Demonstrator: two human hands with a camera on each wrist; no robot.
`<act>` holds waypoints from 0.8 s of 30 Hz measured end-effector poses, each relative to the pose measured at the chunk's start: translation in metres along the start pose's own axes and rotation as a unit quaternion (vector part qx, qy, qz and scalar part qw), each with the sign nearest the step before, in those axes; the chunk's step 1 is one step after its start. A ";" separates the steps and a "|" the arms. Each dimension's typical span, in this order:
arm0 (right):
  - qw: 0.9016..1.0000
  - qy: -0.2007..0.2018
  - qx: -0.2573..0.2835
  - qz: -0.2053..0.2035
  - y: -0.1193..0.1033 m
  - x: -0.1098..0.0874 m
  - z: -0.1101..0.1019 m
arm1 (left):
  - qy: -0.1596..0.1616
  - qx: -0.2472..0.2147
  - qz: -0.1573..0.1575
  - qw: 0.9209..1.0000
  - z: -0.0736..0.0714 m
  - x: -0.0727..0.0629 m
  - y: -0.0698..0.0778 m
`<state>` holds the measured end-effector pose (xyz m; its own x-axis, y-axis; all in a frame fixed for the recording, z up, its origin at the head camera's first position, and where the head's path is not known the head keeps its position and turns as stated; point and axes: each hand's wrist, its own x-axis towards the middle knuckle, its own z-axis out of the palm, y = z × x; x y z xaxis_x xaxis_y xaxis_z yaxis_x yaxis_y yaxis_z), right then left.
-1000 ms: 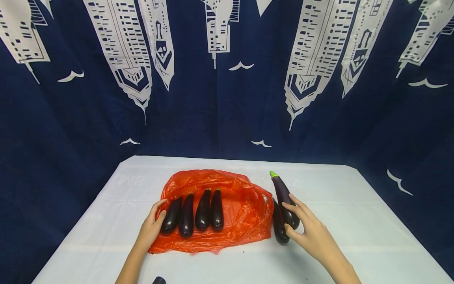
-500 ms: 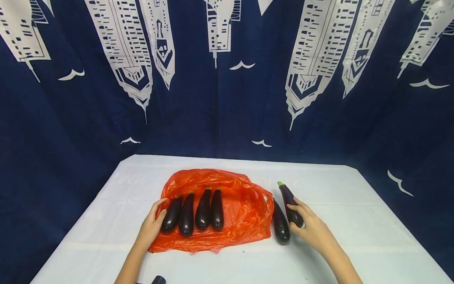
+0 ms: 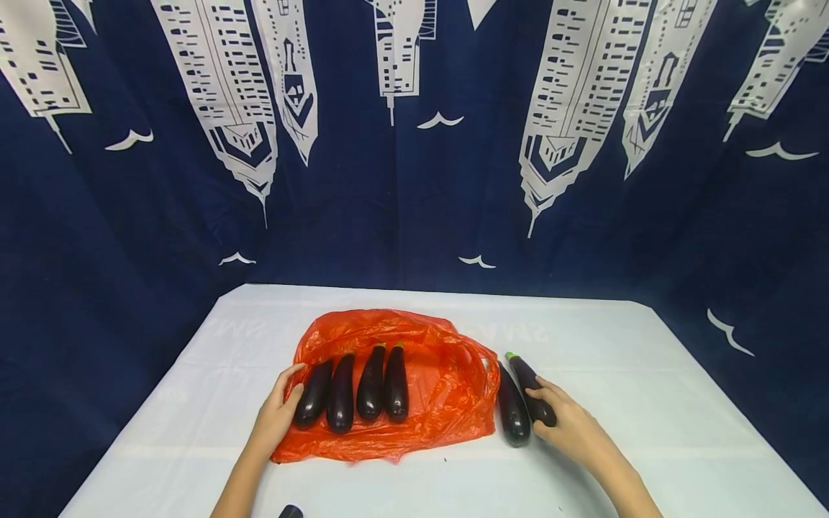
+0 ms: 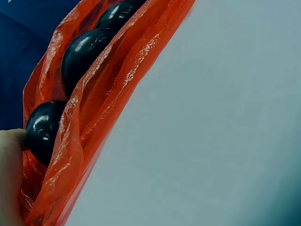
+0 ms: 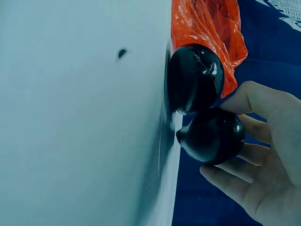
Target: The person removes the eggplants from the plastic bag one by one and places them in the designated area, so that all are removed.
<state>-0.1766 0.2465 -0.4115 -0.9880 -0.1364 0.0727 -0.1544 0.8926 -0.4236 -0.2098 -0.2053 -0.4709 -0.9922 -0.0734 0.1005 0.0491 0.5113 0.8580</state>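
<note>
A red plastic bag (image 3: 447,403) lies spread out on the white table, with several dark purple eggplants (image 3: 340,396) side by side on it. At the bag's left edge my left hand (image 3: 273,417) grips the plastic, its thumb against the leftmost eggplant (image 4: 44,132); its other fingers are hidden in the left wrist view. Right of the bag, my right hand (image 3: 573,430) holds an eggplant (image 3: 526,381) between thumb and fingers, its green stem end pointing away. Another eggplant (image 3: 513,411) lies between this one and the bag, right beside the held one in the right wrist view.
The white-covered table (image 3: 654,417) ends at a dark blue cloth (image 3: 395,194) printed with white buildings. A small dark object (image 3: 291,511) shows at the bottom edge of the head view, near my left forearm.
My right hand has brought its eggplant down and nearer to me, from partly over the neighbouring eggplant to beside it on the right. The left hand and the bag have stayed put.
</note>
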 end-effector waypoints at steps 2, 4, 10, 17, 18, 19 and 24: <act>1.000 -0.001 0.003 0.000 0.001 0.000 0.001 | -0.001 0.004 0.001 1.000 0.000 0.000 0.000; 1.000 0.000 0.006 -0.002 0.002 0.000 0.002 | -0.002 0.003 0.000 1.000 0.000 0.000 0.000; 1.000 0.001 0.008 -0.017 0.002 -0.001 0.003 | -0.002 0.002 -0.001 1.000 0.000 0.000 0.000; 1.000 -0.016 0.002 -0.017 0.004 -0.001 0.005 | -0.003 -0.001 0.000 1.000 0.000 -0.001 0.000; 1.000 -0.018 -0.001 -0.017 0.004 -0.001 0.005 | -0.003 0.000 0.000 1.000 0.000 -0.001 0.001; 1.000 -0.021 -0.003 -0.017 0.004 0.000 0.006 | -0.003 0.001 0.000 1.000 0.000 -0.001 0.001; 0.999 -0.041 -0.012 -0.006 0.003 -0.001 0.005 | -0.005 0.002 -0.002 1.000 -0.001 -0.001 0.002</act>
<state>-0.1764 0.2470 -0.4170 -0.9835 -0.1810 0.0020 -0.1666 0.9009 -0.4009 -0.2091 -0.2049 -0.4694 -0.9935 -0.0671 0.0918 0.0444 0.5150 0.8561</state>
